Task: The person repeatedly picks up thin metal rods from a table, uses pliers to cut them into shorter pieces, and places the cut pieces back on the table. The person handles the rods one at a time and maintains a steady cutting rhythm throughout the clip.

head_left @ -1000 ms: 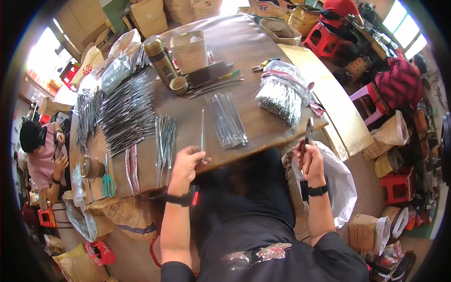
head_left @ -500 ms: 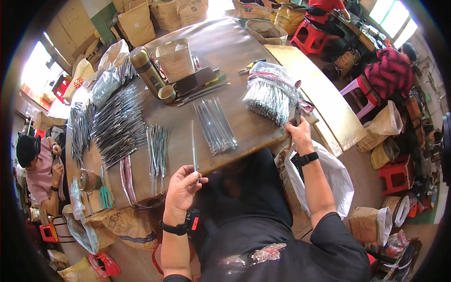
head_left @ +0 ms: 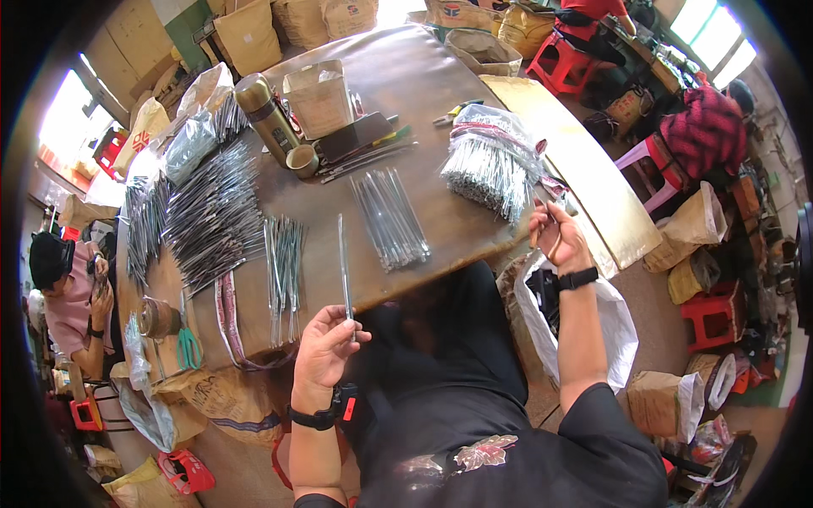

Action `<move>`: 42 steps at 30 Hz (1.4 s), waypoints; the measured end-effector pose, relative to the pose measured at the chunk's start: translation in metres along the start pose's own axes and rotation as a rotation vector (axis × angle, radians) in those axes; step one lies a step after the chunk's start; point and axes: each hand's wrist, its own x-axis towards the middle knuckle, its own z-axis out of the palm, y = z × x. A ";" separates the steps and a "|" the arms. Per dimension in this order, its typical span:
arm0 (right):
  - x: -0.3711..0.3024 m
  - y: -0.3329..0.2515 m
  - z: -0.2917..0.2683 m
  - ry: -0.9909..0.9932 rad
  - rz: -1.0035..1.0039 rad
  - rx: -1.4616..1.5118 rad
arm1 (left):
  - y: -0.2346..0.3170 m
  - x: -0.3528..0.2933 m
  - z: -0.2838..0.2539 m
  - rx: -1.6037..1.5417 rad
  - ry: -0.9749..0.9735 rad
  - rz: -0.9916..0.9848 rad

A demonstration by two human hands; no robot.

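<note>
My left hand (head_left: 329, 345) pinches the lower end of a thin, silvery metal rod (head_left: 344, 258), which stands nearly upright at the table's near edge. In my right hand (head_left: 566, 237) is a plier-like tool (head_left: 555, 247) with brownish handles; its front end is partly hidden by the fingers. Just beyond that hand lies a thick bundle of fine silvery wires (head_left: 487, 176), partly wrapped in clear plastic. Between the hands, a flat row of metal rods (head_left: 389, 218) rests on the table. A smaller group of rods (head_left: 284, 275) lies left of it.
A large heap of rods (head_left: 212, 212) covers the table's left side. A thermos (head_left: 267, 118), a cup (head_left: 301, 159) and a carton (head_left: 318, 97) stand farther back. Teal-handled scissors (head_left: 189, 349) lie at the left edge. An open white sack (head_left: 597, 317) is below my right forearm. Other people sit around.
My right hand has shifted slightly right and turned, its fingers loosening around the tool. My left hand has moved a little left with the rod.
</note>
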 end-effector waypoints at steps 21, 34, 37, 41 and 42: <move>-0.095 0.164 0.077 -0.233 -0.149 -0.705 | -0.025 -0.003 0.040 0.039 -0.082 -0.005; -0.106 0.203 0.069 -0.254 -0.306 -0.963 | -0.033 -0.005 0.049 0.116 -0.157 0.153; -0.108 0.211 0.069 -0.279 -0.317 -0.957 | -0.035 -0.002 0.045 0.166 -0.155 0.177; -0.102 0.203 0.075 -0.153 -0.416 -0.874 | -0.032 -0.003 0.038 0.223 -0.079 0.098; -0.100 0.196 0.076 -0.144 -0.419 -0.788 | -0.031 -0.004 0.037 0.218 -0.082 0.097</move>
